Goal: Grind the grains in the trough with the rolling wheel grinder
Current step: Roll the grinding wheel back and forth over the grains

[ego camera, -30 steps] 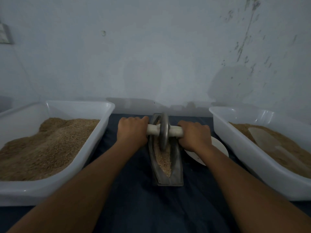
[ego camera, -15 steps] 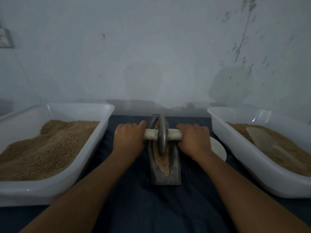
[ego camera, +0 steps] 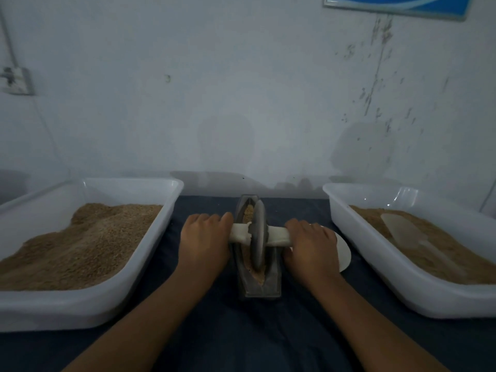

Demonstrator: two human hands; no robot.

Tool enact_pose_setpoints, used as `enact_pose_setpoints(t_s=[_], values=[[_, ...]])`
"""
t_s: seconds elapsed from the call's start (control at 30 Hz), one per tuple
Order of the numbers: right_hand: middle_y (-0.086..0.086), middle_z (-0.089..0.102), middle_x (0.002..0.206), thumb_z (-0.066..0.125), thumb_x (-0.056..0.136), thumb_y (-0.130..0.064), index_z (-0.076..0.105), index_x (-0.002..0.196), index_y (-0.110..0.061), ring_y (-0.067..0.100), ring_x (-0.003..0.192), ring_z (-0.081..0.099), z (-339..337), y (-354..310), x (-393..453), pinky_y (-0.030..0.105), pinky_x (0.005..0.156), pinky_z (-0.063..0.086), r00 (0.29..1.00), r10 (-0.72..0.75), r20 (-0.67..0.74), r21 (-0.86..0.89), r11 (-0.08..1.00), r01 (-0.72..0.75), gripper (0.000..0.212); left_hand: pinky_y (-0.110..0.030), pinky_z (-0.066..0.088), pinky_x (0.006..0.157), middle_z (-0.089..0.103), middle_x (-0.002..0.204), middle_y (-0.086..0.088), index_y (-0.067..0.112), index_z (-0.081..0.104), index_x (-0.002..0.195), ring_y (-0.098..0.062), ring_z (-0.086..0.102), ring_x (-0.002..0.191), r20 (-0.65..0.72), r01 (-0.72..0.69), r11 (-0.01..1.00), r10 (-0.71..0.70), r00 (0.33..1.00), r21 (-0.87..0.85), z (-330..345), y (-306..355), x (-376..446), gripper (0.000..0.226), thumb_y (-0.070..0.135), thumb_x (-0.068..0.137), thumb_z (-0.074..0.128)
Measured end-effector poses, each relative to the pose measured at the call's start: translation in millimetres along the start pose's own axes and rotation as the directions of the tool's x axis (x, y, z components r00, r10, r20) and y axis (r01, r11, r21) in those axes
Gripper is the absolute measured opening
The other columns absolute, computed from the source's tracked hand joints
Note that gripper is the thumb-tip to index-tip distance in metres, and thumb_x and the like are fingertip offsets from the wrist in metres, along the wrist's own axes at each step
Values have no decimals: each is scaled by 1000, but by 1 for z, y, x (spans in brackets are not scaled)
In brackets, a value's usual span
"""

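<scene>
Head view: a dark-covered worktop [ego camera: 241, 339] against a pale wall.
Side tubs: a white tub of grain [ego camera: 88, 237] on the left and another [ego camera: 402, 264] on the right, likely supply and output.
Trough: a narrow metal trough [ego camera: 272, 280] runs lengthwise at centre, holding grains [ego camera: 258, 277].
Wheel: the rolling wheel grinder [ego camera: 259, 234] stands upright in the trough.
Hands: left hand [ego camera: 205, 242] and right hand [ego camera: 311, 242] each curl round an end of the pale axle handle [ego camera: 277, 236], so pressure looks even.

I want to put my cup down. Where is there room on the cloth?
The dark cloth is bare nearest the person, between the forearms and below the trough. Between the left tub and right tub it is crowded.
</scene>
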State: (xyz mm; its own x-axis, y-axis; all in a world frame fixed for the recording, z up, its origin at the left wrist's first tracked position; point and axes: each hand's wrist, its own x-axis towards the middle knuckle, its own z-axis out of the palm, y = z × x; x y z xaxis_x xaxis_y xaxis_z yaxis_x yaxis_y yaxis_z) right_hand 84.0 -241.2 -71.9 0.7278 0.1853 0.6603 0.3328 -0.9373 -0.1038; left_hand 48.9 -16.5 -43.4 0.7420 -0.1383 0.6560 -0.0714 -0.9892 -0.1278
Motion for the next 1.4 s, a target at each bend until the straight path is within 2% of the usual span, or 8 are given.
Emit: enact_pose_setpoints(t_s=[0.1, 0.2, 0.43, 0.67, 0.8, 0.97, 1.13, 1.4], values=[[-13, 54, 83, 65, 75, -33, 52, 91, -32, 17, 77, 51, -4, -5, -5, 36, 74, 33, 998, 5, -62, 39, 999, -2, 21, -33, 39, 63, 56, 62, 3, 21, 56, 73, -21, 54, 58, -76, 30, 993, -39, 996, -113, -3, 0, -10, 18, 15, 67, 72], [-14, 55, 83, 68, 77, -35, 57, 91, -32, 16, 78, 52, -10, -8, -6, 35, 77, 33, 994, 1, -111, 65, 998, 6, 18, -32, 38, 66, 59, 67, 5, 23, 61, 78, -19, 55, 62, -83, 58, 976, -77, 994, -211, -5, -3, -16, 12, 19, 70, 69], [-15, 58, 84, 74, 76, -31, 64, 95, -32, 16, 80, 54, -15, -7, -9, 32, 79, 29, 988, -21, -151, 75, 997, 32, 21, -31, 36, 67, 61, 68, 6, 23, 64, 79, -18, 56, 62, -92, 64, 963, -91, 992, -261, -5, -5, -19, 10, 20, 72, 70], [-16, 48, 81, 68, 78, -33, 52, 91, -33, 16, 77, 51, 2, 2, -4, 36, 76, 33, 998, 0, -68, 79, 997, 5, 20, -34, 39, 70, 60, 72, 5, 25, 59, 83, -20, 57, 68, -69, -1, 993, -7, 998, -118, 5, -3, -9, 12, 23, 73, 66], [-12, 52, 82, 69, 74, -32, 53, 93, -32, 17, 78, 50, 7, 1, 6, 32, 74, 23, 999, -11, -46, -25, 1000, 10, 25, -34, 40, 76, 63, 83, 5, 26, 57, 94, -21, 60, 78, 17, 20, 997, -19, 1000, -68, 16, -8, 2, 21, 26, 75, 65], [-8, 57, 86, 66, 79, -35, 56, 96, -29, 21, 82, 53, 10, -1, 21, 37, 77, 30, 1000, -1, -4, -72, 997, 1, 21, -35, 40, 75, 64, 86, 5, 27, 55, 98, -21, 61, 80, 55, 20, 999, -18, 998, -38, 26, -12, 10, 28, 30, 74, 68], [-9, 59, 87, 66, 80, -40, 55, 95, -32, 20, 82, 54, 15, 3, 32, 34, 71, 22, 999, -10, 45, -91, 996, 14, 21, -35, 40, 77, 65, 93, 4, 27, 53, 105, -20, 62, 84, 100, 8, 1000, -8, 995, 1, 33, -14, 25, 34, 36, 77, 68], [-10, 62, 94, 64, 78, -47, 54, 104, -37, 21, 88, 58, 24, 8, 55, 35, 71, 24, 989, 13, 150, -118, 993, 5, 29, -35, 40, 76, 65, 97, 3, 29, 51, 110, -21, 63, 88, 133, -5, 999, 0, 991, 36, 43, -18, 45, 38, 39, 78, 67]])
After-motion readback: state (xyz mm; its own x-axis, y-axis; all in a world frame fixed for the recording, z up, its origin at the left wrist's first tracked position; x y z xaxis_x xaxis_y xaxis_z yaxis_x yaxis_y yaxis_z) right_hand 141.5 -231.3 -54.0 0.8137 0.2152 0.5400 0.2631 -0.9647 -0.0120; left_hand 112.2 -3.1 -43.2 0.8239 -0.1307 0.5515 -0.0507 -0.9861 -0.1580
